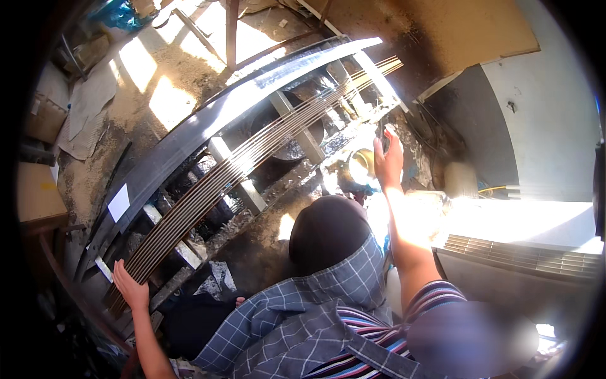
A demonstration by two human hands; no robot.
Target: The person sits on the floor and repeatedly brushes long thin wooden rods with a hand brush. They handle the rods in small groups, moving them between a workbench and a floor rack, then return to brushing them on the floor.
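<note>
A long bundle of thin brown rods or strips (pixel 208 198) lies slantwise across a low metal frame (pixel 246 192) from lower left to upper right. My left hand (pixel 130 287) rests at the bundle's near-left end, its fingers stretched out along the edge of the strips and not wrapped around them. My right hand (pixel 390 161) is raised below the bundle's far-right end, thumb and fingers upward around a narrow dark thing that is too small to name. Beside it stands a yellowish, shiny round container (pixel 362 165), partly washed out by sunlight.
Behind the bundle runs a long curved grey metal sheet (pixel 183 136) with a white paper (pixel 118 202) on it. A brown board (pixel 467 31) leans at the upper right. Cardboard boxes (pixel 41 189) stand at the left, and a slatted grey unit (pixel 517 252) is at the right.
</note>
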